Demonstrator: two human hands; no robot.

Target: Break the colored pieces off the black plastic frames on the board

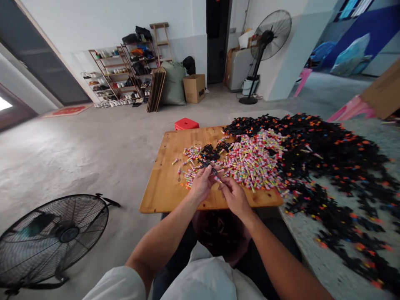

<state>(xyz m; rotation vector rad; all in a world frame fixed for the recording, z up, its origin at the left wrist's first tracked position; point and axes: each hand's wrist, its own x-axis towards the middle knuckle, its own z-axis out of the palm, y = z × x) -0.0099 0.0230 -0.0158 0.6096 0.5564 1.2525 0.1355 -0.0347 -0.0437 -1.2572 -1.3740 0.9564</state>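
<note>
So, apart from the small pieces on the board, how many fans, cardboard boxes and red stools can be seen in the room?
Fans: 2, a floor fan and a standing fan
Closed cardboard box by the wall: 1
Red stool: 1
Total: 4

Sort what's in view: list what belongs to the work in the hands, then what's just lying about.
In use:
left hand and right hand, together on a small black piece
colourful small pieces
black pieces heap
wooden board

Lying about:
floor fan
standing fan
red stool
cardboard box
shoe rack
</note>
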